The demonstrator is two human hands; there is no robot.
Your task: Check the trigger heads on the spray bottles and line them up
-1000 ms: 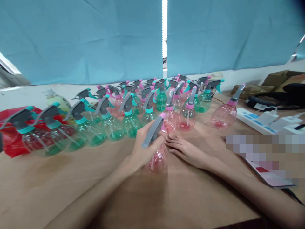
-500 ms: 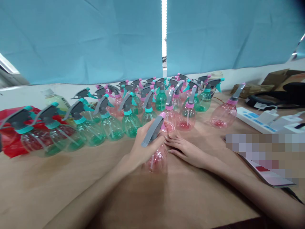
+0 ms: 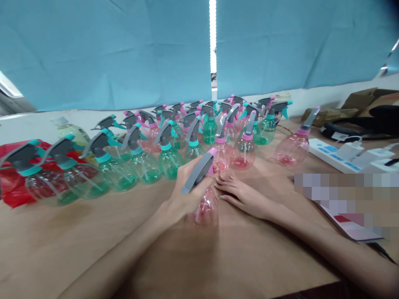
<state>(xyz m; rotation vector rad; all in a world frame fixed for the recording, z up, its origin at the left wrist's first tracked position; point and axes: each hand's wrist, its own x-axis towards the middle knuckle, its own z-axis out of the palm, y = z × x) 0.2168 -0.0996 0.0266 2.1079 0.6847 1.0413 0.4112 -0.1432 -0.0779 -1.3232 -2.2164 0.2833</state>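
My left hand (image 3: 187, 189) is wrapped round the neck of a pink spray bottle (image 3: 205, 207) that stands on the brown table (image 3: 93, 232). Its grey trigger head (image 3: 197, 172) sticks up and left above my fingers. My right hand (image 3: 241, 195) lies flat on the table just right of that bottle, fingers stretched out and holding nothing. Its fingertips are close to the bottle's neck.
Behind my hands stand several rows of green spray bottles (image 3: 170, 160) and pink spray bottles (image 3: 245, 149); one pink bottle (image 3: 288, 147) stands apart at the right. A red bag (image 3: 12, 178) lies far left. A white power strip (image 3: 339, 155) and papers (image 3: 352, 226) sit at the right.
Almost nothing has changed. The view has shifted slightly and the bottle's trigger head has tipped a little to the left in my left hand. My right hand has stayed flat.
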